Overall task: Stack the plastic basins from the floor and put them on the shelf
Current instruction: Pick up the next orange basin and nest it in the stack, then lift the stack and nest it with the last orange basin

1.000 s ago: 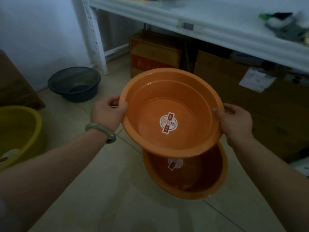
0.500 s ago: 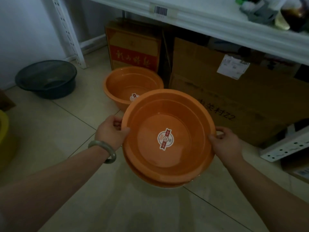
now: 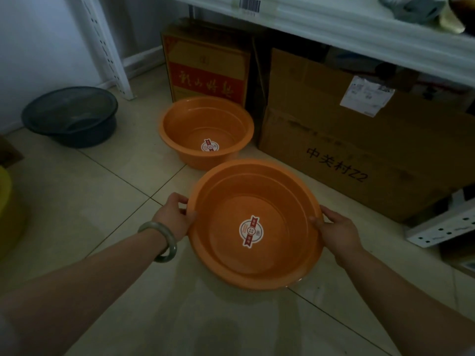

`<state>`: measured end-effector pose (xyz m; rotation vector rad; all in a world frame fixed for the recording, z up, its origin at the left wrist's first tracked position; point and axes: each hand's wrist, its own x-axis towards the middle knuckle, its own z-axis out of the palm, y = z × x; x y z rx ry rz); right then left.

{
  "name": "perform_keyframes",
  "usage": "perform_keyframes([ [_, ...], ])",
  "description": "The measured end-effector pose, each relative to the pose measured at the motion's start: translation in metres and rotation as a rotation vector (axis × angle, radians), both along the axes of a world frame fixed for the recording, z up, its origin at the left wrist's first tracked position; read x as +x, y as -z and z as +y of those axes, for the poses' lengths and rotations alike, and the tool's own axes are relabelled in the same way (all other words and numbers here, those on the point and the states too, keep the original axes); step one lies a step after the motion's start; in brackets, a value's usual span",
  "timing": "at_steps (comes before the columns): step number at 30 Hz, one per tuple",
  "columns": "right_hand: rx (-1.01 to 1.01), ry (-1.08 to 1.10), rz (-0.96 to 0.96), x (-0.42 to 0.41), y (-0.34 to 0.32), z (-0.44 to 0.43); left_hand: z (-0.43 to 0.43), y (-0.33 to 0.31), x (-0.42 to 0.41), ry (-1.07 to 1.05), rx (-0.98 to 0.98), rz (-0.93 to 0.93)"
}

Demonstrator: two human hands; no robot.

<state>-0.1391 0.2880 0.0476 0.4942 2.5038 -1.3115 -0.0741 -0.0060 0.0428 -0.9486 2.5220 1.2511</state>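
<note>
An orange basin point(image 3: 277, 201) with a round sticker in its bottom sits nested in another orange basin on the tiled floor; only a sliver of the lower one's rim shows. My left hand point(image 3: 174, 217) grips the left rim and my right hand point(image 3: 336, 229) grips the right rim. A second loose orange basin point(image 3: 185, 124) stands on the floor just beyond, in front of the boxes. A dark grey basin point(image 3: 69, 116) rests on the floor at the far left. The white shelf point(image 3: 359, 29) runs across the top.
Cardboard boxes point(image 3: 359, 155) fill the space under the shelf, close behind the basins. A red and yellow carton point(image 3: 205, 65) stands behind the far orange basin. A yellow tub point(image 3: 5, 201) is at the left edge. A white perforated rail point(image 3: 442, 227) lies at the right.
The orange basin I held up has come down into the orange basin on the floor and now sits nested in it. My view has tilted down and a further orange basin has come into sight.
</note>
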Motion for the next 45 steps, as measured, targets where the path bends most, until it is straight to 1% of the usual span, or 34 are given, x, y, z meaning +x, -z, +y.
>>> perform_keyframes([
  [3,-0.096,0.047,-0.047,-0.003,0.003,-0.004,-0.006,0.001,0.002,-0.033,0.025,-0.009],
  [6,-0.117,0.025,-0.063,-0.003,0.003,-0.02,-0.019,0.0,0.005,-0.107,0.015,-0.014],
  [9,-0.121,-0.04,-0.05,0.0,0.003,-0.047,-0.04,-0.002,0.013,-0.189,0.0,-0.025],
  [15,-0.052,-0.212,-0.031,0.001,0.004,-0.114,-0.096,-0.008,0.031,-0.285,-0.05,-0.028],
  [20,0.003,-0.34,-0.07,-0.004,0.002,-0.159,-0.138,-0.012,0.042,-0.257,-0.048,-0.043],
  [23,0.03,-0.33,-0.12,-0.005,-0.002,-0.175,-0.155,-0.014,0.047,-0.246,-0.004,-0.049],
  [27,0.075,-0.308,-0.114,-0.002,-0.004,-0.188,-0.17,-0.017,0.043,-0.223,0.034,-0.074],
  [30,0.047,-0.302,-0.1,-0.006,0.0,-0.193,-0.18,-0.018,0.031,-0.207,0.003,-0.076],
  [35,0.001,-0.375,-0.062,-0.017,0.007,-0.195,-0.188,-0.014,0.017,-0.184,-0.09,-0.114],
  [38,-0.072,-0.396,-0.128,-0.029,0.003,-0.195,-0.19,-0.012,0.012,-0.195,-0.131,-0.113],
  [40,-0.079,-0.448,-0.213,-0.04,-0.005,-0.197,-0.19,-0.012,0.009,-0.182,-0.163,-0.137],
  [42,-0.037,-0.532,-0.276,-0.055,-0.015,-0.198,-0.191,-0.013,0.003,-0.146,-0.189,-0.208],
  [44,0.02,-0.571,-0.279,-0.073,-0.024,-0.197,-0.191,-0.02,-0.006,-0.143,-0.214,-0.265],
  [45,0.029,-0.558,-0.265,-0.083,-0.028,-0.195,-0.192,-0.024,-0.013,-0.16,-0.222,-0.265],
])
